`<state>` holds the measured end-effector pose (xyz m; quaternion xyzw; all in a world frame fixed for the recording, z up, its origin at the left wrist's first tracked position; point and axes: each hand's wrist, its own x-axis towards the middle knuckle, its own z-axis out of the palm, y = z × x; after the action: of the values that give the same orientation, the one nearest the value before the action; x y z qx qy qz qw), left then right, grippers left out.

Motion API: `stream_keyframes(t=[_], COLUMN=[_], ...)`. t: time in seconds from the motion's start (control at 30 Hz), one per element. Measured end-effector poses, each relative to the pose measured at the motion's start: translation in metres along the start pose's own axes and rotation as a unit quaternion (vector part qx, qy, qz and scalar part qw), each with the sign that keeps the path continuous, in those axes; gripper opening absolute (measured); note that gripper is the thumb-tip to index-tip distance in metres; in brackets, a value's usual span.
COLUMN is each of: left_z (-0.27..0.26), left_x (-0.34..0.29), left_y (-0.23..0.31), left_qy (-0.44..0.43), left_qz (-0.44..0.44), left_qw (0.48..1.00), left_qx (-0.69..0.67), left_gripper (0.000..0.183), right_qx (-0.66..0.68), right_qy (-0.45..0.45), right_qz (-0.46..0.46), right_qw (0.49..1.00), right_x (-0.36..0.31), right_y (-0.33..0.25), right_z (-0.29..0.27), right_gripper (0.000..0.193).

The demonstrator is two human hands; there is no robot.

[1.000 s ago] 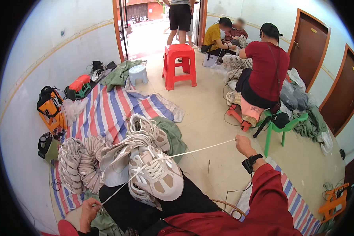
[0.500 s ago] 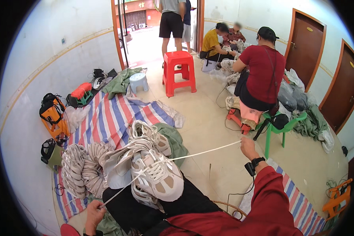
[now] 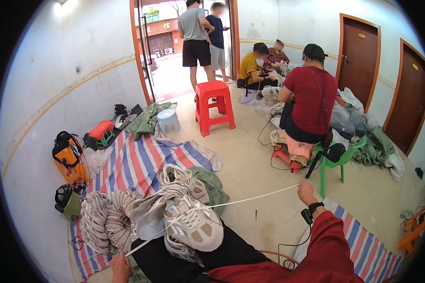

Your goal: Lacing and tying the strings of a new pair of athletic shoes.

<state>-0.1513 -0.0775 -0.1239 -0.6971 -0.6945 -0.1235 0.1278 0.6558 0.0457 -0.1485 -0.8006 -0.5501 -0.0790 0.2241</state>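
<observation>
Several beige and white sneakers rest in a pile on my lap, the nearest sneaker [image 3: 198,225] lying with its toe toward the lower right. A white shoelace [image 3: 255,199] runs from its eyelets to both sides, pulled straight. My right hand [image 3: 307,192], stretched far out to the right, is closed on one end. Down at the lower left, my left hand [image 3: 121,267] pinches the other end close to my knee. Beside the sneakers on the left stand thick ringed bundles [image 3: 95,221] of beige strips, whose kind I cannot make out.
A red stool [image 3: 215,107] and a small light-blue stool [image 3: 168,120] stand ahead. Striped sheeting [image 3: 141,160] covers the floor at left. A co-worker in a red shirt [image 3: 311,96] sits at right by a green chair [image 3: 342,162]; others sit beyond, and two people stand in the doorway.
The view has tilted upward, so the scene sits lower and more of the doorway people shows. Both hands keep the shoelace stretched; the sneakers stay on my lap.
</observation>
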Motion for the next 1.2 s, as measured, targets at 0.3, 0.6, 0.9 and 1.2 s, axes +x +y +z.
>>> stream_keyframes(t=[0.3,0.6,0.9,1.2], left_z=[-0.066,-0.042,-0.039,0.071], left_x=[0.006,-0.019,-0.023,-0.045], left_y=[-0.004,-0.032,-0.032,-0.106], left_qy=[-0.167,-0.166,-0.093,-0.044], left_qz=[-0.122,-0.054,-0.082,-0.166], left_qw=[0.975,0.982,0.992,0.985], left_qx=[-0.075,0.075,-0.016,0.016], left_gripper=[0.031,0.022,0.048,0.002], right_qx=[0.284,0.574,0.628,0.631], right_qy=[-0.039,-0.345,-0.376,-0.41], right_qz=[0.028,-0.118,-0.165,-0.089], right_qw=[0.957,0.733,0.661,0.652], right_x=[-0.007,-0.029,-0.037,-0.052], right_y=[-0.022,-0.27,-0.357,-0.345], right_z=[0.021,0.006,0.02,0.033], right_gripper=[0.019,0.013,0.008,0.014])
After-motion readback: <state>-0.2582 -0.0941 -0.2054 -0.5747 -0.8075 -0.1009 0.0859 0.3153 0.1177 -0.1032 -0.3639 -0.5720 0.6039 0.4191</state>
